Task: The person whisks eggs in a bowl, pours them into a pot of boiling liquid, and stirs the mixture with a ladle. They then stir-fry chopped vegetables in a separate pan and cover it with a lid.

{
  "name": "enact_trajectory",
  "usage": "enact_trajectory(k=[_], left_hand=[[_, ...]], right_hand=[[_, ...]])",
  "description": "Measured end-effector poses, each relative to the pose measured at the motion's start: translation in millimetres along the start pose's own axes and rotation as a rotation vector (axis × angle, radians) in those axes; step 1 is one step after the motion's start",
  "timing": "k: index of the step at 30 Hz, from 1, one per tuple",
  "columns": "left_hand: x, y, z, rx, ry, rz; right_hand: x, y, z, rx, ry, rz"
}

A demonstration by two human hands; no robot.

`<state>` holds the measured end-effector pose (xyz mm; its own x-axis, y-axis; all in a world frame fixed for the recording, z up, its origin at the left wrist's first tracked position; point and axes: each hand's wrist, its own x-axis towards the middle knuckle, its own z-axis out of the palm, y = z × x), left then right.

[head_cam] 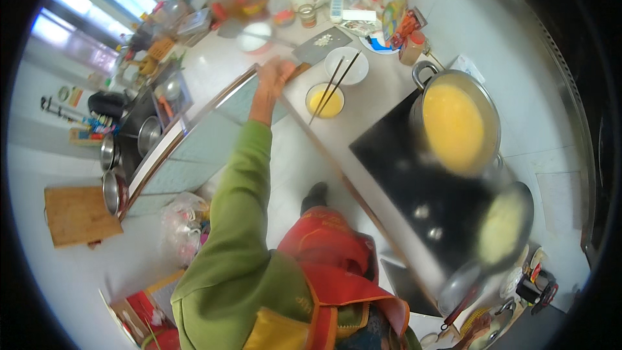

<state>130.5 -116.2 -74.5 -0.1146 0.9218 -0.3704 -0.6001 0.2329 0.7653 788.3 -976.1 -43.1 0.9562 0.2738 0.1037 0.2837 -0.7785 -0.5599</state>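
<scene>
My left hand (276,74), blurred, is at the counter's corner beside the wooden handle (298,72) of a cleaver; whether it grips the handle is unclear. Chopped pale bits (324,40) lie on the cleaver's wide blade (335,47). To the right, dark chopsticks (335,82) rest across a white bowl (351,62) and a bowl of yellow liquid (324,101). A skin-toned shape at the lower right edge may be my right hand (478,331), near a lid (500,323); its grip cannot be made out.
A steel pot of yellow liquid (454,126) and a frying pan (505,226) with pale yellow food stand on the black cooktop (403,155). A clear lid (459,287) is near the pan's handle. Bottles and packets line the back. Steel bowls (149,131) are by the sink at left.
</scene>
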Motion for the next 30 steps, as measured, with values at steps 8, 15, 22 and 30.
enact_trajectory(k=[8,15,22,30], left_hand=[[132,-38,0,0.111,0.048,-0.066],[193,-22,-106,-0.169,-0.519,-0.258],[-233,-38,45,0.494,-0.688,-0.004],[-418,-158,128,0.873,-1.478,0.082]], right_hand=[[-142,-189,-26,0.056,0.076,-0.107],[-178,-425,129,0.678,-0.440,-0.028],[-206,-557,190,0.720,-0.764,-0.471],[-172,-446,140,0.847,-0.683,-0.233]])
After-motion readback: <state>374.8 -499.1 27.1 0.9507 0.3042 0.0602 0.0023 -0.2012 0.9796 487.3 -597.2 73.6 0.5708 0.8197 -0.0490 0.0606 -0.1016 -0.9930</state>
